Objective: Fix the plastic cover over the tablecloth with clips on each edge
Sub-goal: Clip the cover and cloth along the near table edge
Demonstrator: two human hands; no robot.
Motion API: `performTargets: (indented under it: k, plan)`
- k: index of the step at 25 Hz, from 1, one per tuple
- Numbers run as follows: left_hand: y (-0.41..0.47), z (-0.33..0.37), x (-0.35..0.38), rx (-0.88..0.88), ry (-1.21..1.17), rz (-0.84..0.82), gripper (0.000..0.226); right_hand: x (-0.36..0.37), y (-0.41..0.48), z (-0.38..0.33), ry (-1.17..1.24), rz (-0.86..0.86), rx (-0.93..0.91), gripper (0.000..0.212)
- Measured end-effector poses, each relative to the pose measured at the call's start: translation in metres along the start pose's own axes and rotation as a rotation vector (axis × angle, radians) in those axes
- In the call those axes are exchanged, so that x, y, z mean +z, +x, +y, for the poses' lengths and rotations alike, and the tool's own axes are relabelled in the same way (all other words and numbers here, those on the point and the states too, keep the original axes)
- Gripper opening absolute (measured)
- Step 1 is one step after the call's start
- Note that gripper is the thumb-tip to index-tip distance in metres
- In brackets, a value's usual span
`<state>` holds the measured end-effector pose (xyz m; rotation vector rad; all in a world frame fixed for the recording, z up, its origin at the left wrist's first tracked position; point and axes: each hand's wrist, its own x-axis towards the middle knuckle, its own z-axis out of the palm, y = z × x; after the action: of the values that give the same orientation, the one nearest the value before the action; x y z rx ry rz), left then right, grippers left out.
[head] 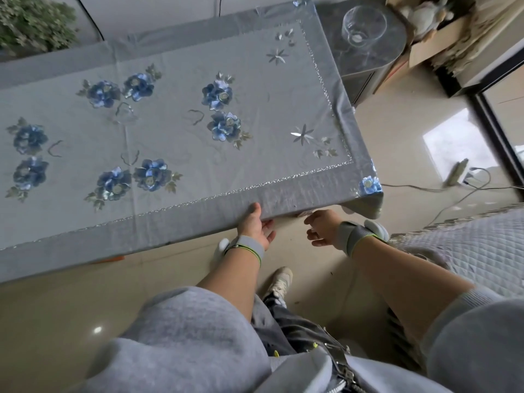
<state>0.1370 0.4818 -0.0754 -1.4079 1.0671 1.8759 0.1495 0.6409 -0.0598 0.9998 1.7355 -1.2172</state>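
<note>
A glossy plastic cover [283,194] overlies the blue-flowered grey tablecloth [175,131]; left hand [256,226] fingers pinch its counter edge, right hand [321,226] fingers loosely curled beneath, any clip hidden.

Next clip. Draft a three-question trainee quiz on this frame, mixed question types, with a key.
1. True or false: the left hand has its thumb on top of the table's near edge.
2. Where is the right hand? A) flat on the tablecloth B) below the near edge, beside the corner C) on the glass bowl
3. Fill in: the embroidered flowers are mostly ____.

Key: 1 true. 2 B. 3 blue.
</note>
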Motion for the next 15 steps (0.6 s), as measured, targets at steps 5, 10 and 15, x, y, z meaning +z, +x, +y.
performTargets:
  k: [5,10,15]
  plan:
    - [-0.001,0.000,0.000,-0.008,0.061,0.028,0.036,-0.010,-0.004,0.006,0.014,-0.063,-0.120,0.020]
    - [-0.005,0.000,-0.001,-0.019,0.050,0.009,0.045,-0.013,-0.011,0.006,-0.184,-0.013,-0.050,0.021]
    - [0.000,0.000,-0.005,0.009,0.016,-0.009,0.051,-0.001,-0.007,0.011,-0.123,-0.107,-0.011,0.029]
